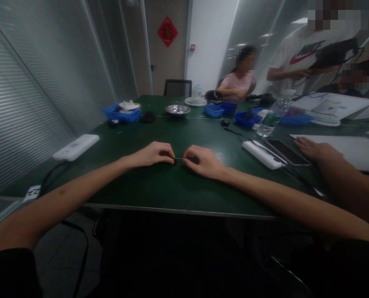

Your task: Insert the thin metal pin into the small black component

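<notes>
My left hand [158, 153] rests low over the green table, thumb and fingertips pinched on a small black piece [175, 161]. Facing it, my right hand [203, 160] is closed in a pinch on a thin metal rod [180, 158]. The rod spans the narrow gap between my fingertips and points toward the black piece; whether they touch I cannot tell. Most of what each hand holds is hidden by the fingers.
White power strips [76, 147] lie left and right, with a phone [286, 152] and a water bottle [276, 114] at right. A neighbour's hand [316, 149] rests on white sheets. Farther back are a metal bowl [178, 110], blue bins [122, 114] and people.
</notes>
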The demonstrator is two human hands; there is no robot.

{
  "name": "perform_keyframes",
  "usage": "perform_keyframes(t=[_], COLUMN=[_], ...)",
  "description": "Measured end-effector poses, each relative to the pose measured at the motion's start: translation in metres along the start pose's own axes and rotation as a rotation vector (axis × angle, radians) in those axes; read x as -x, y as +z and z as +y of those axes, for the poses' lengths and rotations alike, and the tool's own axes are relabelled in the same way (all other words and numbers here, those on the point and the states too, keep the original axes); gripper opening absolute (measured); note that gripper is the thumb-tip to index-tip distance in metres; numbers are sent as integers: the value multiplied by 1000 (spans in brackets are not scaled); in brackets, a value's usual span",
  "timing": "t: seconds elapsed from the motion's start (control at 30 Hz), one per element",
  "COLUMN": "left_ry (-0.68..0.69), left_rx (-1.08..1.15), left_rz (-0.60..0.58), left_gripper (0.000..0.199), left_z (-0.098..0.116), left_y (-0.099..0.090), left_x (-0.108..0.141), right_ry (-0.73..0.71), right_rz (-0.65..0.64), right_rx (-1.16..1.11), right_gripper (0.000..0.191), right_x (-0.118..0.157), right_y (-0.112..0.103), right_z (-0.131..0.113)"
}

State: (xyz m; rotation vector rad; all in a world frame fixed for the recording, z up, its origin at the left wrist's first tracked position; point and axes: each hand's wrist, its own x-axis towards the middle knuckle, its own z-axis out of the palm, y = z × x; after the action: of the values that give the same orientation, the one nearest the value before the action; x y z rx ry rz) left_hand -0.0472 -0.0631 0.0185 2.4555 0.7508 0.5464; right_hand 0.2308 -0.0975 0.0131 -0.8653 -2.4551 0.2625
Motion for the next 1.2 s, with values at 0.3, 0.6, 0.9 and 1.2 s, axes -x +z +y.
perform_keyframes(t=[0.3, 0.6, 0.9, 1.2], left_ry=[70, 56, 55, 81], left_rx=[35, -1, 31, 34], left_rz=[-37, -65, -61, -40], left_gripper=[22, 22, 23, 24], left_z=[-5, -3, -8, -5], left_y=[-3, -4, -1, 5], left_x=[2, 2, 4, 2], right_ry=[-37, -83, -96, -105], right_rz=[35, 3, 4, -11], right_rx=[-12, 18, 58, 67], right_gripper=[12, 13, 13, 13], right_x=[1, 3, 4, 3], right_y=[3, 2, 2, 4], right_z=[4, 1, 0, 2])
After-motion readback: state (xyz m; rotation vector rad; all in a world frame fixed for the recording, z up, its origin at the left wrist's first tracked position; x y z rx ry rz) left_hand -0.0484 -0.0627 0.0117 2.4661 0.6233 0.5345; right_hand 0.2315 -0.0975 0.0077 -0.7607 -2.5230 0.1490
